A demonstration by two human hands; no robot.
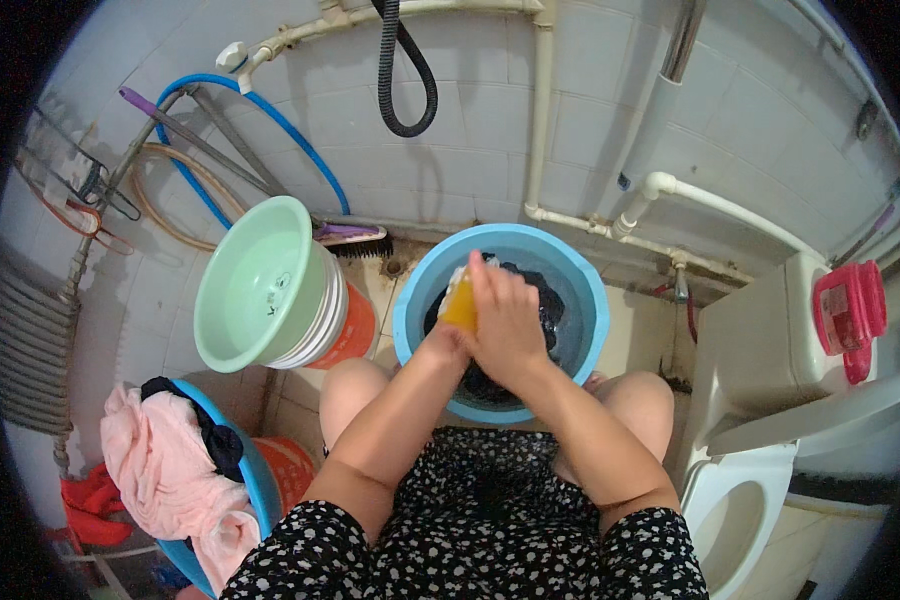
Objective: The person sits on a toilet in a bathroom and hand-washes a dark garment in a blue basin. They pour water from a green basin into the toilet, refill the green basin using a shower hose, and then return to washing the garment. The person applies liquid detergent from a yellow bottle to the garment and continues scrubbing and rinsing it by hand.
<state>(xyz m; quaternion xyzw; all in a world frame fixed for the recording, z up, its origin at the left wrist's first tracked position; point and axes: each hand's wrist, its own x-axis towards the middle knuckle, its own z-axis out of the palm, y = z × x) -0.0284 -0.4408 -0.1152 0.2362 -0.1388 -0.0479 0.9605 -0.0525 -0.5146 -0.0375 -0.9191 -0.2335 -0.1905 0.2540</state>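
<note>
A blue basin (600, 330) stands on the floor between my knees, with dark wet clothes (535, 290) lying in it. Above the clothes, my two hands are together around a yellow bar of soap (459, 305). White lather shows at its far end. My right hand (508, 315) lies against the bar's right side, fingers stretched forward and pressed together. My left hand (448, 342) is on the bar from below and left; most of its fingers are hidden.
At left, a pale green basin (232, 325) sits on an orange and white bucket (353, 330). Nearer, a blue tub (255, 465) holds pink cloth (155, 450). A toilet (745, 500) is on the right, with a pink container (840, 310) on its tank. A brush (365, 243) lies by the wall.
</note>
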